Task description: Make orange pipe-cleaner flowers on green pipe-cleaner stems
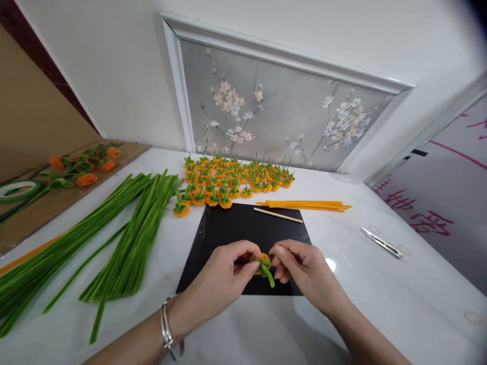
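Above the black mat point(224, 228), my left hand point(228, 268) pinches a small orange pipe-cleaner flower point(265, 257) between thumb and fingers. A short green stem of the flower points down toward me. My right hand point(299, 263) is right beside the flower with its thumb and fingers drawn together; whether a strand is between them I cannot make out. Beyond the mat stand several finished orange flowers point(225, 202) in rows, their green stems upward. A thin wooden stick point(277, 215) lies on the mat's far edge.
Green pipe cleaners point(133, 248) lie in two bundles on the left of the white table point(380, 314). Orange pipe cleaners point(308, 205) are behind the mat; tweezers point(380, 242) lie right. Orange flowers on stems point(87, 179) and green tape point(21, 191) rest on cardboard at far left.
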`<act>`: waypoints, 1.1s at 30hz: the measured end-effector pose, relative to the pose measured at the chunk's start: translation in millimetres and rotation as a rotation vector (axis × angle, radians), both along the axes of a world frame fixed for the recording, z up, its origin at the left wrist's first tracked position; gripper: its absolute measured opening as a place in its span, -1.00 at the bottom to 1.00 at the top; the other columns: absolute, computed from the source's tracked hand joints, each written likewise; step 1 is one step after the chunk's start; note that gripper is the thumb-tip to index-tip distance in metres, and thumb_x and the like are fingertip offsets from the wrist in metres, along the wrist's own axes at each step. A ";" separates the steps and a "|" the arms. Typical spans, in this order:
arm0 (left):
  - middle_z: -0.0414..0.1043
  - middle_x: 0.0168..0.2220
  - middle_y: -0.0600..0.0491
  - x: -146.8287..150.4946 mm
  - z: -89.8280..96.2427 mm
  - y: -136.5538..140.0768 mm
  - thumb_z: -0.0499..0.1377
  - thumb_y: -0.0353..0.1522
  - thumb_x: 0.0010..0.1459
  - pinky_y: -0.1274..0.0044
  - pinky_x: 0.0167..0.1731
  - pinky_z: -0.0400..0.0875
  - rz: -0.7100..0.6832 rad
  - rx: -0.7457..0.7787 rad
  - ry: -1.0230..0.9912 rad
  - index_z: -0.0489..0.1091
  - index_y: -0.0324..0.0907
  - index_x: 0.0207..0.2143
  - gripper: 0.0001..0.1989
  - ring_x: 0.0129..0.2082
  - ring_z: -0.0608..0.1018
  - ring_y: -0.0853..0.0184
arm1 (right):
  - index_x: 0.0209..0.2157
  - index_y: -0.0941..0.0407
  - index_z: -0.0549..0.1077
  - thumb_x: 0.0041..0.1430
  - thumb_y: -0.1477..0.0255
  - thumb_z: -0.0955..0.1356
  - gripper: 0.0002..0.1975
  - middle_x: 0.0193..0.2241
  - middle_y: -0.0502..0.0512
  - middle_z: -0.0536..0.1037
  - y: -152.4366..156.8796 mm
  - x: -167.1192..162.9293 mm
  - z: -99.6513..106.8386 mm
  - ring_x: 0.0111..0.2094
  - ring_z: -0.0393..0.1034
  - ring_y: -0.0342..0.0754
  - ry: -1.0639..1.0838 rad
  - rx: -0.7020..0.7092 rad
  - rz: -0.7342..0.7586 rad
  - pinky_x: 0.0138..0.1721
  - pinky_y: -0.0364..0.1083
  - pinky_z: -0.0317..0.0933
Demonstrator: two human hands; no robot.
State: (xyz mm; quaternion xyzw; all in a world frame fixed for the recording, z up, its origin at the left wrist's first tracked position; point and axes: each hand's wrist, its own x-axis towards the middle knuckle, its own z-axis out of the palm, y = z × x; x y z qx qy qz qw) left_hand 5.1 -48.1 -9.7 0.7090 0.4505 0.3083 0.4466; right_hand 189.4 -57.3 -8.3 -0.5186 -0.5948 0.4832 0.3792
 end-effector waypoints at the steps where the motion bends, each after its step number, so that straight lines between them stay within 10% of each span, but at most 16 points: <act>1: 0.49 -0.35 0.06 -0.6 0.4 0.4 0.07 -0.36 0.18 0.58 -0.38 0.36 0.002 0.000 0.006 0.42 -0.17 -0.28 -0.85 -0.36 0.50 0.35 | -0.37 0.15 0.46 0.20 0.26 0.28 -0.74 -0.58 -0.03 0.43 0.4 2.1 1.3 -0.58 0.35 -0.18 -0.037 0.017 -0.010 -0.52 -0.20 0.31; 10: 0.53 -0.37 0.04 -0.6 1.4 1.3 0.09 -0.38 0.12 0.59 -0.40 0.38 -0.012 -0.009 -0.021 0.51 -0.18 -0.31 -0.80 -0.41 0.50 0.34 | -0.43 0.10 0.46 0.11 0.50 0.31 -0.90 -0.52 -0.05 0.43 -3.3 0.9 -3.1 -0.54 0.27 -0.20 -0.274 0.172 0.090 -0.53 -0.23 0.17; 19: 0.43 -0.46 0.10 -1.2 4.5 3.7 0.14 -0.38 0.09 0.58 -0.39 0.40 -0.143 -0.416 -0.266 0.45 -0.24 -0.39 -0.88 -0.44 0.45 0.41 | -0.49 0.12 0.43 0.09 0.57 0.31 -0.87 -0.44 -0.02 0.36 -8.1 -8.7 -0.3 -0.46 0.28 -0.19 -0.134 0.219 0.108 -0.47 -0.23 0.20; 23: 0.45 -0.43 0.09 -2.7 8.9 4.9 0.18 -0.38 0.08 0.57 -0.37 0.41 -0.118 -0.479 -0.334 0.40 -0.23 -0.36 -0.91 -0.43 0.47 0.42 | -0.46 0.10 0.49 0.16 0.57 0.28 -0.80 -0.41 0.02 0.37 -6.7 -3.2 -2.4 -0.42 0.30 -0.17 -0.196 0.459 0.125 -0.42 -0.21 0.22; 27: 0.45 -0.41 0.08 -2.9 8.5 5.0 0.13 -0.41 0.13 0.55 -0.34 0.40 -0.067 -0.232 -0.229 0.38 -0.22 -0.35 -0.94 -0.38 0.49 0.39 | -0.38 0.09 0.53 0.20 0.53 0.28 -0.81 -0.38 0.07 0.43 -2.3 5.7 -0.7 -0.37 0.34 -0.14 -0.245 0.546 0.139 -0.35 -0.18 0.24; 33: 0.44 -0.23 0.06 -5.8 2.3 -2.5 0.04 -0.47 0.24 0.54 -0.22 0.39 0.021 0.367 0.062 0.32 -0.15 -0.27 -0.90 -0.26 0.48 0.39 | -0.38 0.15 0.42 0.26 0.27 0.24 -0.74 -0.59 -0.04 0.37 -4.0 0.6 3.2 -0.63 0.21 -0.22 -0.077 -0.021 0.114 -0.60 -0.22 0.12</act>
